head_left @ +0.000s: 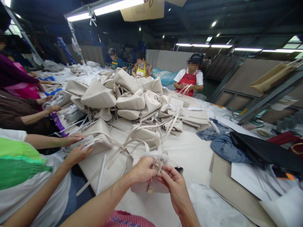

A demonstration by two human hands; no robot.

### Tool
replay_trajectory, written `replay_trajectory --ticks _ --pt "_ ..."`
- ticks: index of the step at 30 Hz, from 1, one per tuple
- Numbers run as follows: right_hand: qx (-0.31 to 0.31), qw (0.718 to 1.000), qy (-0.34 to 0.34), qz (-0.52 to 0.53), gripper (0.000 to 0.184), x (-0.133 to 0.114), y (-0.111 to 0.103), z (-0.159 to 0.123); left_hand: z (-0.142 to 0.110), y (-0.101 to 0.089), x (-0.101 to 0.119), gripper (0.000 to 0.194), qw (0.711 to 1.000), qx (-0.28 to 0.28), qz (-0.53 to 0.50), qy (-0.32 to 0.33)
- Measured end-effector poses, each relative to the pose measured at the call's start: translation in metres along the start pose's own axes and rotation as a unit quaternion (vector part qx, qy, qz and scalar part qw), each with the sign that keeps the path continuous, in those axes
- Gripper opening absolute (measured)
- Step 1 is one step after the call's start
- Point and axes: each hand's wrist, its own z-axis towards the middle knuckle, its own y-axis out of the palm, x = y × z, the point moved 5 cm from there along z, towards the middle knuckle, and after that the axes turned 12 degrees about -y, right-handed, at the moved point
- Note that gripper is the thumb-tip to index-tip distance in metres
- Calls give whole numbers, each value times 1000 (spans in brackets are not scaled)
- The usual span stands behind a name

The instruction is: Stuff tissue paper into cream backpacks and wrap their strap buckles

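Note:
A beige handbag rests on the table right before me, its handles standing up at the far side. My left hand is closed on the bag's strap, near a round metal clasp. From the other side, my right hand pinches the same strap between thumb and fingers, just below the clasp. Both hands meet over the top of the bag, and my fingers hide part of the strap. Just beyond lies another beige bag with long straps trailing left.
A large heap of beige bags fills the table's middle. Blue-grey cloth, black material and brown board lie at the right. Close on my left, a co-worker's hands hold white pieces. Other people work around the table.

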Motion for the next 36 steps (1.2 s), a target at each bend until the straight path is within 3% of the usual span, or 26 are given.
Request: replay_trajectory --ticks 4,9,17,21,26,33,36 --pt "20 1000 -8 -19 35 1 -2 0 6 6 -11 10 991 -56 -107 -62" --pt "16 999 -19 -30 27 0 1 -4 10 11 -15 13 981 -77 -169 -61" --pt "2 999 -18 -38 28 0 5 -6 8 9 -15 8 971 -144 -180 -65" --pt "-9 999 -6 -37 31 4 6 -9 6 7 -16 14 961 -193 -185 -70" --pt "-67 997 -1 -35 25 7 13 -15 5 6 -19 16 950 -245 -184 -68" --pt "-13 969 -107 -223 22 -5 8 -6 -2 14 -15 16 966 -173 -193 -6" --pt "-30 956 -146 -255 21 -9 9 -4 -4 21 -20 23 953 -149 -262 -34"
